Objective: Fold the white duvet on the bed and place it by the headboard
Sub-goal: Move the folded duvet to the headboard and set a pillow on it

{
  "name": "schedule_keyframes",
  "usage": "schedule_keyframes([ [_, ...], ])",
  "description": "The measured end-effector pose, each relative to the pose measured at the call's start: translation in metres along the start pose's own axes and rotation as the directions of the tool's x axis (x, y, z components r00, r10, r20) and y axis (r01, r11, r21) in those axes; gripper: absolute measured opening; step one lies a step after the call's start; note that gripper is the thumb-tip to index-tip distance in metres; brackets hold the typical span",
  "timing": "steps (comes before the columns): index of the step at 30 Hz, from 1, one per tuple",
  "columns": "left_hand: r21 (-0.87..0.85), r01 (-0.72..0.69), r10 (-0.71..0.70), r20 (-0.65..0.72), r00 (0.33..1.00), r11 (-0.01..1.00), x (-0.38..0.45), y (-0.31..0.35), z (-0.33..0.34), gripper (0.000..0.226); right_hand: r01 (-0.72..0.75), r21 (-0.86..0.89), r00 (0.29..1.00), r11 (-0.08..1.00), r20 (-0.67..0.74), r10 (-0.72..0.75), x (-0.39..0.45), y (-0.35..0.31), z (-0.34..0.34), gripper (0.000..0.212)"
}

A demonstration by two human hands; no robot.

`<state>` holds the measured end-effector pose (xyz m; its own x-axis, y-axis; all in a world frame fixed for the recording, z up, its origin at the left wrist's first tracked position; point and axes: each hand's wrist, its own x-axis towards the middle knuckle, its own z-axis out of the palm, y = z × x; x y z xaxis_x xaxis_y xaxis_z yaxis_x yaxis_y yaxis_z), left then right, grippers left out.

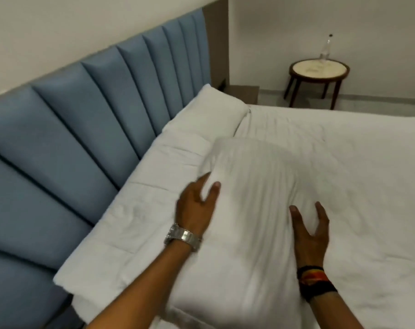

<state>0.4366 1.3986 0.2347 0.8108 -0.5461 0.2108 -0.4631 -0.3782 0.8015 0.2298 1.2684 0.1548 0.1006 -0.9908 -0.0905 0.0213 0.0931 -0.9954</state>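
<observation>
The white duvet (pixel 140 210) lies folded in a long strip against the blue padded headboard (pixel 66 129). A white pillow (pixel 254 186), blurred by motion, rests partly over the duvet's inner edge and on the bed sheet (pixel 356 162). My left hand (pixel 197 205), with a metal watch on the wrist, holds the pillow's left edge, its thumb on top and its fingers behind the edge. My right hand (pixel 308 231), with a dark band on the wrist, lies flat on top of the pillow with the fingers apart.
A second white pillow (pixel 216 110) lies at the far end of the headboard. Beyond the bed, a small round table (pixel 319 70) with a clear bottle (pixel 325 49) on it stands by the wall. A low bedside shelf (pixel 245 91) sits beside the headboard's end.
</observation>
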Motion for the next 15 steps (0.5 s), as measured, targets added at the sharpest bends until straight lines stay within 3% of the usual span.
schedule_keyframes([
  [3, 0.184, -0.072, 0.082, -0.044, 0.996, 0.980, 0.040, -0.023, -0.095, 0.041, 0.044, 0.037, 0.991, 0.998, 0.126, -0.048, -0.037, -0.021, 0.077, 0.080],
  [6, 0.375, 0.036, -0.045, 0.015, 0.999, 0.926, 0.083, -0.079, -0.183, 0.044, 0.036, -0.002, 0.964, 0.999, 0.263, -0.034, -0.087, -0.013, 0.153, 0.077],
  [9, 0.535, 0.182, -0.267, 0.085, 0.960, 0.825, 0.115, -0.151, -0.228, 0.058, -0.079, -0.215, 0.895, 0.973, 0.414, 0.164, -0.127, 0.016, 0.214, 0.087],
  [11, 0.538, 0.152, -0.254, 0.120, 0.960, 0.829, 0.128, -0.197, -0.232, 0.063, -0.089, -0.435, 0.867, 0.896, 0.408, 0.285, -0.146, 0.029, 0.254, 0.098],
  [13, 0.541, -0.004, -0.128, 0.206, 0.970, 0.841, 0.135, -0.232, -0.215, 0.064, 0.156, -0.536, 0.916, 0.830, 0.393, 0.082, -0.151, 0.032, 0.291, 0.101],
  [15, 0.528, -0.108, -0.046, 0.270, 0.962, 0.843, 0.135, -0.266, -0.194, 0.063, 0.449, -0.568, 0.871, 0.690, 0.450, -0.196, -0.146, 0.035, 0.335, 0.092],
])
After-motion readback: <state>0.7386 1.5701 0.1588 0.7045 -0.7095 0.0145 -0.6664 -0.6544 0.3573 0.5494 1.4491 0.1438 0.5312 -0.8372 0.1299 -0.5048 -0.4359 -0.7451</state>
